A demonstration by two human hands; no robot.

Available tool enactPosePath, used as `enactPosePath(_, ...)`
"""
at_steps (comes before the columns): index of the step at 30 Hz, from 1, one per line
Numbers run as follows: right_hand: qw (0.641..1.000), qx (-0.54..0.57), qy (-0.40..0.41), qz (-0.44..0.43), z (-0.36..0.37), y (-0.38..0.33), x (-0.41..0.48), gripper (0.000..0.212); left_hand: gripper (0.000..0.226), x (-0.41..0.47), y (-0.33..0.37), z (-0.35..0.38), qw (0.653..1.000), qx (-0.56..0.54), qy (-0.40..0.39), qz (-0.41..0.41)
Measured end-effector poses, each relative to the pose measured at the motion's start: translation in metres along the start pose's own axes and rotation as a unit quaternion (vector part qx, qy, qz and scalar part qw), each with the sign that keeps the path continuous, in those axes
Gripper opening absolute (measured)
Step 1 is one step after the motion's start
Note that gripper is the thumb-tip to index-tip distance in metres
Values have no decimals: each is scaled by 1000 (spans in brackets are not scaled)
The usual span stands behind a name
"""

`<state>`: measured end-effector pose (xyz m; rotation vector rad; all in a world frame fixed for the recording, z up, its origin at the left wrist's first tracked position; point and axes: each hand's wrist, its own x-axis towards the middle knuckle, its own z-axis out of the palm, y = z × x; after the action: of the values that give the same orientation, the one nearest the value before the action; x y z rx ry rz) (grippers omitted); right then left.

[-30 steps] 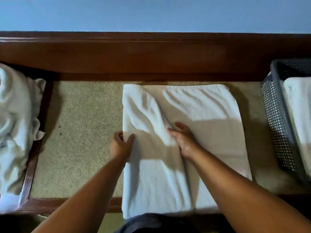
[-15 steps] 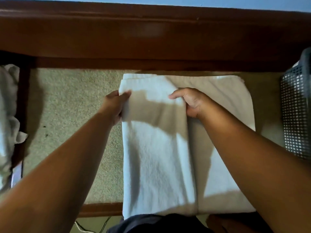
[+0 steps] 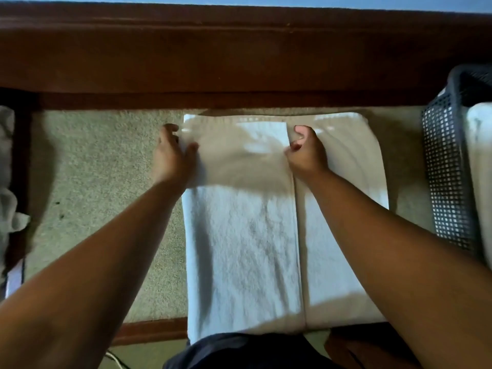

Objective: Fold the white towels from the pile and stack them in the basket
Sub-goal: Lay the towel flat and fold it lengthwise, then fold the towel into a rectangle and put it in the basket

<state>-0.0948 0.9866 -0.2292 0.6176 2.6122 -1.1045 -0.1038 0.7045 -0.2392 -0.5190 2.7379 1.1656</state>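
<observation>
Head view: 2 hands pinch the folded flap's far end
Left hand (image 3: 173,155) grips the flap's outer edge, right hand (image 3: 307,153) its inner edge; the towel (image 3: 245,249) lies flat on carpet (image 3: 101,161), basket (image 3: 447,169) well right. Best lift both corners level, together. Fingers under cloth are hidden; basket and pile (image 3: 8,209) are cut off

Both your forearms are bare all the way to the frame edge. Your left hand (image 3: 173,155) and right hand (image 3: 306,153) are bare too. The only clothing showing is a dark navy garment (image 3: 239,350) at bottom centre, soft and creased cloth. Shirt or shorts, can't tell.
</observation>
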Motion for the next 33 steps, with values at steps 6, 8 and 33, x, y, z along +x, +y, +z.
enactPosePath(6, 982, -167, -31, -85, 1, 39, -57, 66, 81, -32, 4, -3, 939, 264, -93, 199)
enactPosePath(8, 973, -205, -52, -97, 6, 62, -91, 71, 80, -63, -5, 5, 891, 309, -171, 286)
enactPosePath(33, 981, 38, 68, 180, -86, 210, -265, 56, 76, -393, -107, -1, 904, 313, -243, 159)
